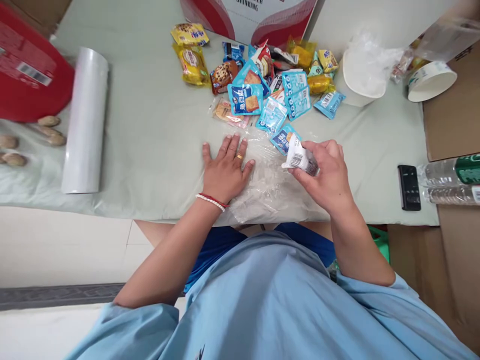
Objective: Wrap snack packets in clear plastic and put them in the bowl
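Note:
My left hand (pixel 226 171) lies flat with fingers spread on the table, its thumb side at the edge of a clear plastic bag (pixel 262 187). Between thumb and fingers, my right hand (pixel 328 170) grips a small white snack packet (pixel 298 157) with a barcode and a dark, see-through part. The packet is held above the right part of the bag. Just behind it lies a blue snack packet (pixel 282 139), partly covered. Farther back is a pile of wrapped snacks, with light blue packets (pixel 272 115), a brown cookie packet (pixel 224 76) and yellow packets (pixel 193 65).
A white paper tub (pixel 360 80) with crumpled clear plastic stands right of the pile. A red and white box (pixel 247 20) is behind it. At left are a plastic roll (pixel 85 120), a red container (pixel 33 65) and several walnuts (pixel 15 159). A black phone (pixel 409 187) and bottles (pixel 450 172) lie right.

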`<state>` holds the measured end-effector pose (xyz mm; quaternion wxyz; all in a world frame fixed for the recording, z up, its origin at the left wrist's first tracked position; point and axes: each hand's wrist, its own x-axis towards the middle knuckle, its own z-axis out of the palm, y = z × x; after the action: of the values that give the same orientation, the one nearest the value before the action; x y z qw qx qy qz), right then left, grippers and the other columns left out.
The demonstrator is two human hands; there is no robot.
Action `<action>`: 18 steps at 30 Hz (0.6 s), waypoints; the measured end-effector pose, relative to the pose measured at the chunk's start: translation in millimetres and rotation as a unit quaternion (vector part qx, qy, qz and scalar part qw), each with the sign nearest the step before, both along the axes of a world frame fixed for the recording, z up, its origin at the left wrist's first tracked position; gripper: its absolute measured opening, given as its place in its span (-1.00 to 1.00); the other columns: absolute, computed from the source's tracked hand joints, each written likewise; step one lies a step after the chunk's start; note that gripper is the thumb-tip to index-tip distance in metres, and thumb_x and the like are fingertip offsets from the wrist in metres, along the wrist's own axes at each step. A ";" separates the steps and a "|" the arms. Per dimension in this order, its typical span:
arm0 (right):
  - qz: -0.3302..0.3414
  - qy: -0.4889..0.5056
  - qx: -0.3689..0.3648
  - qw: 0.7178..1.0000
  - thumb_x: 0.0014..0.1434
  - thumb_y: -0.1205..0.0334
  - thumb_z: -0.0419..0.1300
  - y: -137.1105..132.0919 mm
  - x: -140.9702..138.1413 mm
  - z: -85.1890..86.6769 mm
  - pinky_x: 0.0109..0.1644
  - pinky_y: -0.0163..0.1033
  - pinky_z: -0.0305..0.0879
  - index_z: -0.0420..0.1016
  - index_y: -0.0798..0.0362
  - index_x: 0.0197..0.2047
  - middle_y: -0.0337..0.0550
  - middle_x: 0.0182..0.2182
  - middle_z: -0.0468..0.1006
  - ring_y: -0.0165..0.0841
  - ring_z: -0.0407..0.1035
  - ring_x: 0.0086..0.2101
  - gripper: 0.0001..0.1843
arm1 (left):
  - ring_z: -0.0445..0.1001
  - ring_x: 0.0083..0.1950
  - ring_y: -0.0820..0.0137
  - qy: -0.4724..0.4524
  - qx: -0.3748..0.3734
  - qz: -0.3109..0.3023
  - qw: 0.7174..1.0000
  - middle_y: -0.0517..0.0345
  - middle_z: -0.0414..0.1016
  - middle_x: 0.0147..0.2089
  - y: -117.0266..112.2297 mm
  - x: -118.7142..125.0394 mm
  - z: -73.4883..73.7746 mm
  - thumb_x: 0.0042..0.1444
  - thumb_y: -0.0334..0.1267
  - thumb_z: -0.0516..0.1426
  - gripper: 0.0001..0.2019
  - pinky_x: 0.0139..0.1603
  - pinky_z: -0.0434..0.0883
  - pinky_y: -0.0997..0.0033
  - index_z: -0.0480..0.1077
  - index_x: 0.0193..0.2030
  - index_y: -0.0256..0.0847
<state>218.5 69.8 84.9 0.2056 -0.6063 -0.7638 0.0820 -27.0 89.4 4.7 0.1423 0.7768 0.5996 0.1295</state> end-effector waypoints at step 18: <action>0.124 0.030 -0.024 0.992 0.45 -0.06 0.13 65.4 -50.8 -10.8 0.37 0.22 0.19 0.49 -0.03 0.23 0.09 0.14 0.44 0.03 0.27 0.20 -0.57 | -0.06 0.67 -0.01 0.022 0.003 -0.008 1.000 -0.10 -0.07 0.66 -7.1 -15.5 3.4 0.50 0.08 -0.15 -0.36 0.55 -0.37 -0.52 0.03 0.61 -0.09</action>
<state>167.7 135.3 74.2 0.2022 -0.5093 -0.8242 0.1431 -42.5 82.3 8.1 0.1273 0.7845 0.5963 0.1129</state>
